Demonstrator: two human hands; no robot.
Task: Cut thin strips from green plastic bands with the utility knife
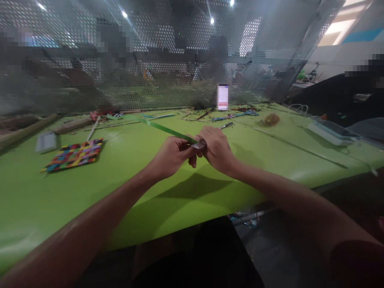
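Above the middle of the table, my left hand (173, 157) and my right hand (217, 150) meet with their fingers closed. A long, flat green strip (168, 130) runs from between them toward the upper left, passing over my left fingers. At its near end is a small, flat grey piece (198, 145), pinched between both hands. Whether that piece is joined to the strip, and what it is made of, I cannot tell. My right fingers cover part of it. A woven multicoloured mat (78, 154) lies to the left of my hands.
The green tabletop (126, 208) ends close to my lap. At the back stands a phone (222, 97) before a perforated metal screen (180, 76). A pen (226, 125), a thin stick (297, 147), a brown fibre bundle (270, 119) and a plastic container (331, 133) lie around the right side.
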